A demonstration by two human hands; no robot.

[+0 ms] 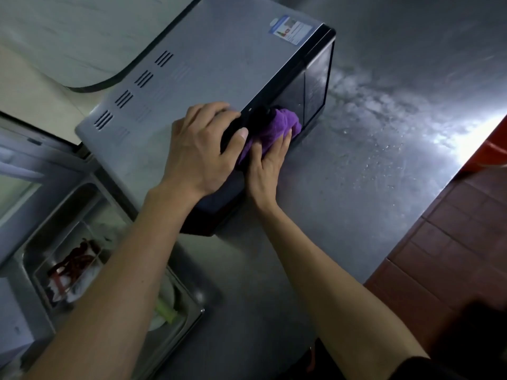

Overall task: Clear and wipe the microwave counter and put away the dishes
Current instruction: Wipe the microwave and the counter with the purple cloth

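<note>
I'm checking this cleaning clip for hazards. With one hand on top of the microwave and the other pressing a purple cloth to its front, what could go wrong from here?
1. The steel counter looks wet, so the microwave might slide under the push of the right hand with the purple cloth.
2. The left hand steadies only the top front edge; a hard push could shift the microwave towards the sink.

sticker (291, 29) on microwave (219, 64) top, print too blurred to read
</note>
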